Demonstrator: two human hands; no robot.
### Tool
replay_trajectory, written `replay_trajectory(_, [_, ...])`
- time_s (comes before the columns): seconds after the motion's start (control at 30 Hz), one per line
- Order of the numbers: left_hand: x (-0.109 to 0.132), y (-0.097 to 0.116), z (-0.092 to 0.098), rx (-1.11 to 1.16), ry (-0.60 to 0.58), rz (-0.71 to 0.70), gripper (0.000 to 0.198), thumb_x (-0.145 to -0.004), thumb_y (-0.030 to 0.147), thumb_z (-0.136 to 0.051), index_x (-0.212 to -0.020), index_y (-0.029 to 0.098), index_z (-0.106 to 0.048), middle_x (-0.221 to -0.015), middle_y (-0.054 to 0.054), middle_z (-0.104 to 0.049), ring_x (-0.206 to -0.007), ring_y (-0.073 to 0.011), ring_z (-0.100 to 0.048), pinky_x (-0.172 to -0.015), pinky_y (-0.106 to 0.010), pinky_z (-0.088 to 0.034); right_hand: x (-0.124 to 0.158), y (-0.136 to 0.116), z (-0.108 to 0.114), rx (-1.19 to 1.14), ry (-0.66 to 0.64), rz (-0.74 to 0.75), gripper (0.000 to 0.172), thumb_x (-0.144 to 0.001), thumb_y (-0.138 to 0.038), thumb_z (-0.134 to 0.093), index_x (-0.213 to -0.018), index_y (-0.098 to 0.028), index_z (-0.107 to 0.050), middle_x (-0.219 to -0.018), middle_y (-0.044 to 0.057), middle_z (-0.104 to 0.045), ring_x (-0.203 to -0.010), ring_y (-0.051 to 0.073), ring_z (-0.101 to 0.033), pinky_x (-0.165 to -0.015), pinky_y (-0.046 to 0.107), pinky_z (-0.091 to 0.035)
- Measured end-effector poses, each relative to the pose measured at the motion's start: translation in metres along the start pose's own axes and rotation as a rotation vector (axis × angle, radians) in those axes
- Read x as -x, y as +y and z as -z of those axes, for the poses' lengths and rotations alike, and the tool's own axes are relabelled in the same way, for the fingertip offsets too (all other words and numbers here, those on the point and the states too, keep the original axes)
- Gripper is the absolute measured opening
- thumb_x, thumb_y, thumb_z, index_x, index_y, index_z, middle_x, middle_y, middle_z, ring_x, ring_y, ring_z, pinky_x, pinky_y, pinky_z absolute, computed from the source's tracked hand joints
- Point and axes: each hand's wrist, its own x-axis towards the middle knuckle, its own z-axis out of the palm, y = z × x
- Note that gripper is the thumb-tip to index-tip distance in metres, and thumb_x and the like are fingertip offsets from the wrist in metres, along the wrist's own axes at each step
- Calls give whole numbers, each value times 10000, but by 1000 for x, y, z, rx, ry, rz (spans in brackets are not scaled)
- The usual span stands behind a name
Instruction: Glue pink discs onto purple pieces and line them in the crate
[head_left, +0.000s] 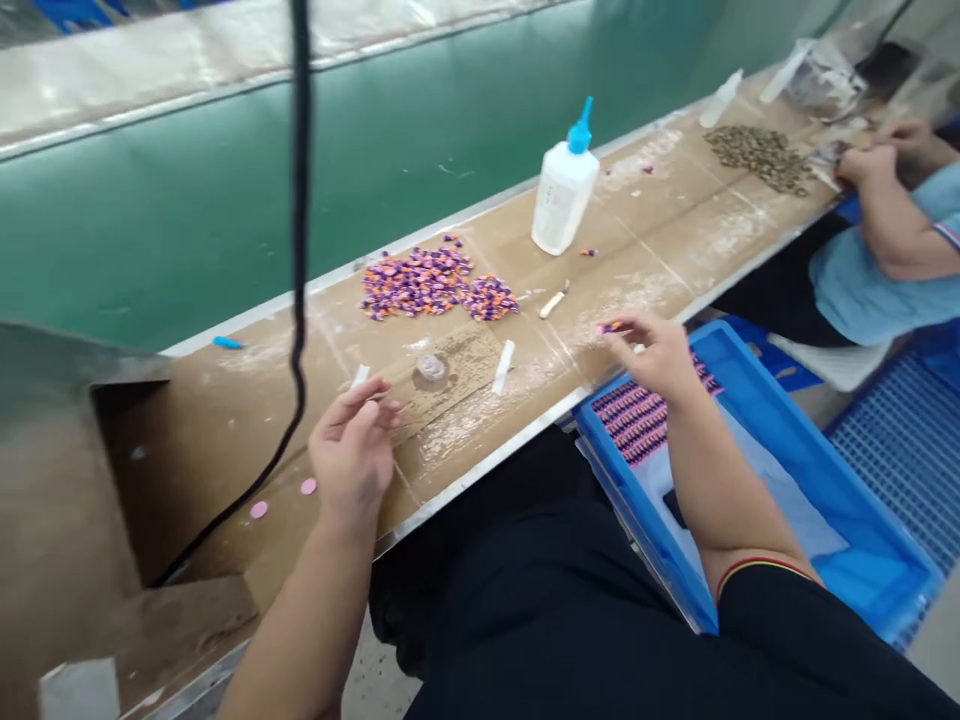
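My right hand [660, 360] pinches a small pink, purple and orange piece [611, 328] at its fingertips, above the bench's front edge. Below it, similar pieces [630, 425] lie in neat rows in a blue tray [810, 425]. My left hand [356, 440] is loosely closed, thumb close to the index finger; whatever they may hold is too small to make out. Beside it a cardboard sheet [472, 360] carries a whitish blob [431, 369]. Behind the sheet lies a loose pile of the coloured pieces [416, 282], with a smaller heap [490, 298] next to it.
A white bottle with a blue nozzle [562, 200] stands behind a small white-handled tool [555, 300]. Two pink discs [308, 487] lie left. A black cable [298, 200] hangs in front. At right, a co-worker's hands [877, 155] work near a brownish pile [757, 157].
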Motion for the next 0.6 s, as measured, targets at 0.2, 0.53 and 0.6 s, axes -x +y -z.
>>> replay_trajectory(0.2, [0,13,-21,-43,80,-43,172,-554,285,-841,-719,244,-812,-739,-21,-752,-607,-157,-577,-520,-279,-397,98,86,95,250,116,-531,173,-919,-331,-659,-1024,-213,-730,-869,69,-807,-794,232,-784,-742,366,-652])
replay_trajectory(0.53, [-2,12,-32,-104,126,-123,156,-505,249,-703,-645,238,-769,-669,-9,-727,-547,-156,-536,-509,-298,-369,172,133,94,548,-423,-849,194,-855,-109,-646,-862,-221,-804,-766,45,-815,-822,228,-784,-804,307,-578])
replay_trajectory(0.6, [-6,9,-28,-135,130,-148,173,-479,263,-693,-635,234,-762,-654,-12,-719,-524,-154,-536,-487,-292,-382,173,138,91,569,-476,-860,220,-889,-124,-628,-940,-213,-823,-819,48,-830,-874,228,-793,-853,301,-577])
